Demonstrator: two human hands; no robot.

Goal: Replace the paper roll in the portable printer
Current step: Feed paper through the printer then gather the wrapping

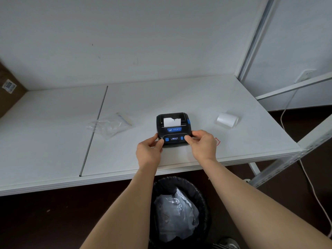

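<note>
Black portable printer (172, 129) mid-shelf, near white shelf (179, 155) front edge, torn paper (171, 121) showing. Gripped at near corners by left hand (149, 150) and right hand (203, 144). Spare paper roll (227, 120) at two o'clock, plastic bag (109, 125) at nine; bare shelf beyond.

A black portable printer (172, 129) with blue buttons sits on the tabletop (179, 97), torn white paper showing, apparently from its slot. A white paper roll (227, 120) lies well to its right.

Sticker (9, 86) on cardboard box (10, 90), upside down: "9006".
</note>
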